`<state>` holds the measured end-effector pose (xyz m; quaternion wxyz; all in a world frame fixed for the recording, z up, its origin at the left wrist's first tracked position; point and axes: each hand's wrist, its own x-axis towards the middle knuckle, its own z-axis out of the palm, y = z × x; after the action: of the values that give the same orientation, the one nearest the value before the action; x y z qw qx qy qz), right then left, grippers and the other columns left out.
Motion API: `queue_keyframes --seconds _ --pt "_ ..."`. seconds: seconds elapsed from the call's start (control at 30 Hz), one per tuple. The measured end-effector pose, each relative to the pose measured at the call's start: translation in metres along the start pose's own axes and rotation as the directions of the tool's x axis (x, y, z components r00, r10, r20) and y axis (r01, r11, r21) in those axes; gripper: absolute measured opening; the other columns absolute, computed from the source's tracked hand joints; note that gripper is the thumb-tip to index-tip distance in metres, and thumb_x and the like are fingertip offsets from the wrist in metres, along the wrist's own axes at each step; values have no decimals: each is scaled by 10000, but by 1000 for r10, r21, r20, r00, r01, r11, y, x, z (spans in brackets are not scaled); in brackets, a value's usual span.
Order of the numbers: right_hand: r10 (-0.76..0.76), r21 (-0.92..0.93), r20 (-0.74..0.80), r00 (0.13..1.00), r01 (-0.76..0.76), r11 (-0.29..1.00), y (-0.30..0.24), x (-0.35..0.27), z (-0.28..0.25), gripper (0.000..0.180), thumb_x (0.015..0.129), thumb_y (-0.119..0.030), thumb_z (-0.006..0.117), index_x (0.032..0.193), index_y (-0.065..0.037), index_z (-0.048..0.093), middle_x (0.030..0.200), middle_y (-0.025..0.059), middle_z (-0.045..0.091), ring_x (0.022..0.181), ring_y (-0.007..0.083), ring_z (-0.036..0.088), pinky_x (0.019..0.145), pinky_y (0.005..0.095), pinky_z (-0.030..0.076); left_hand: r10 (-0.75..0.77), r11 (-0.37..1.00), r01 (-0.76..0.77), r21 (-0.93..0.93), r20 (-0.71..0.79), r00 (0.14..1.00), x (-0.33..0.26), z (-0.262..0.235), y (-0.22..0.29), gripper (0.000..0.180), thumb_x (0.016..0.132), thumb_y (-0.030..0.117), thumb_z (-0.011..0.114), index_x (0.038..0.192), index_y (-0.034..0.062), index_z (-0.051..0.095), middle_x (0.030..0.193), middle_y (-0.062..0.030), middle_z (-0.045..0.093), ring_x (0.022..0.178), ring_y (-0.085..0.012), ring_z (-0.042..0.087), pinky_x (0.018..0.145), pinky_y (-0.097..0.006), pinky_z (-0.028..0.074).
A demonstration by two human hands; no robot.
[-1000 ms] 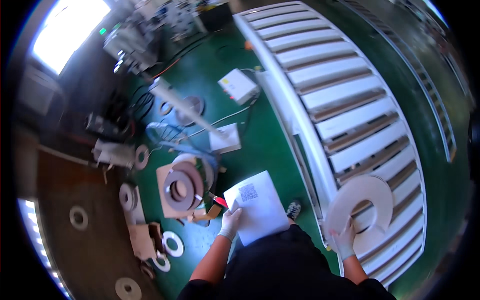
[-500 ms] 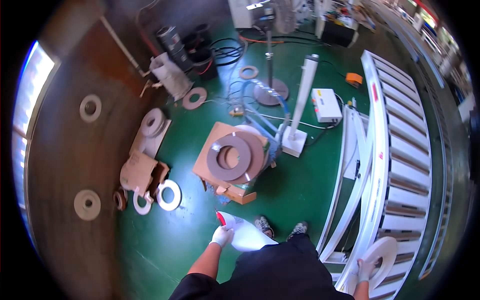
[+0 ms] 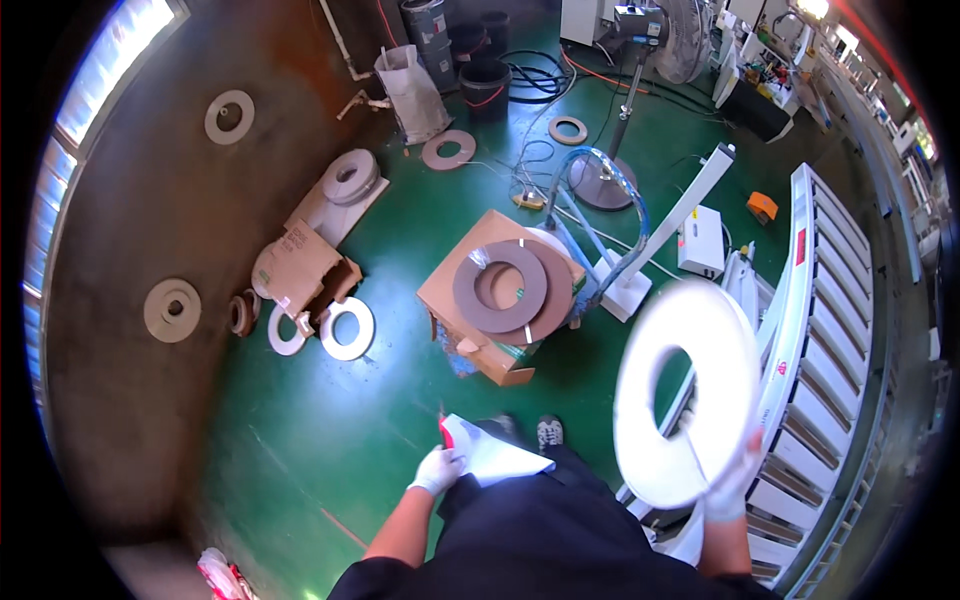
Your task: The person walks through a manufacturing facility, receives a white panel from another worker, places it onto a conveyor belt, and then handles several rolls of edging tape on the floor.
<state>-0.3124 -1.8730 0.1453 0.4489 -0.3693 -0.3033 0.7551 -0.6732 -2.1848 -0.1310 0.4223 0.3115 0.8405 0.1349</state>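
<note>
My left hand (image 3: 436,470), in a white glove, is closed around a white paper sheet (image 3: 497,459) and a small red tool (image 3: 446,433), its exact kind unclear. My right hand (image 3: 732,492), gloved too, grips the lower edge of a large white ring-shaped roll of strip (image 3: 718,385). Raised beside the roller conveyor (image 3: 812,330), the roll is slightly blurred and tilted on edge. Ahead of me, grey-brown rolls (image 3: 468,293) lie stacked on an opened cardboard box (image 3: 455,262).
Left on the green floor are white rings (image 3: 364,343) and a torn carton (image 3: 298,262). Farther off are a stand fan's round base (image 3: 602,186), a leaning white post (image 3: 685,203), a white control box (image 3: 702,245), cables and black buckets (image 3: 486,90). More rolls hang on the brown wall (image 3: 105,400).
My right hand has lifted the white roll up from low beside the conveyor, bringing it nearer the view. The left hand keeps its paper and red tool. My head has turned.
</note>
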Motion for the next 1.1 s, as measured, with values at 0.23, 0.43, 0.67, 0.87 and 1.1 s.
queue_keyframes --seconds 0.23,0.43,0.67,0.87,1.1 --pt "464 -293 504 729 -361 885 102 115 167 536 1037 -358 526 1377 56 511 976 169 692 896 254 680 885 354 549 -306 639 20 -769 -231 924 -22 -14 -108 343 920 110 637 1209 -75 649 1195 -171 684 1085 -287 665 989 -374 490" --pt "725 -491 366 583 -541 683 305 170 249 272 958 -231 644 1037 28 629 731 85 621 606 212 590 651 343 542 -650 176 -126 -976 -212 730 -36 -46 -260 289 928 25 597 1178 -117 637 1090 -132 700 987 -225 662 905 -352 513" --pt "946 -423 72 317 -849 317 422 211 369 386 996 -430 518 1134 -85 623 813 16 600 629 188 567 644 378 479 -869 211 81 -974 -149 473 -83 -149 -413 214 858 24 589 1040 -61 662 920 -81 680 806 -178 627 743 -332 523" --pt "962 -342 -6 271 -905 253 468 254 467 271 959 -402 540 980 -134 578 694 -43 470 565 122 485 557 307 370 -884 -16 -251 -968 -103 455 20 -271 -458 133 884 -84 544 980 -35 621 850 -38 629 699 -122 584 580 -276 479" --pt "940 -421 -112 321 -873 247 530 359 585 302 1000 -370 489 1034 -88 592 734 10 569 585 151 564 576 337 484 -736 426 38 -904 -321 597 166 -392 -444 333 909 10 595 1222 -106 603 1105 -143 689 989 -206 650 878 -337 519"
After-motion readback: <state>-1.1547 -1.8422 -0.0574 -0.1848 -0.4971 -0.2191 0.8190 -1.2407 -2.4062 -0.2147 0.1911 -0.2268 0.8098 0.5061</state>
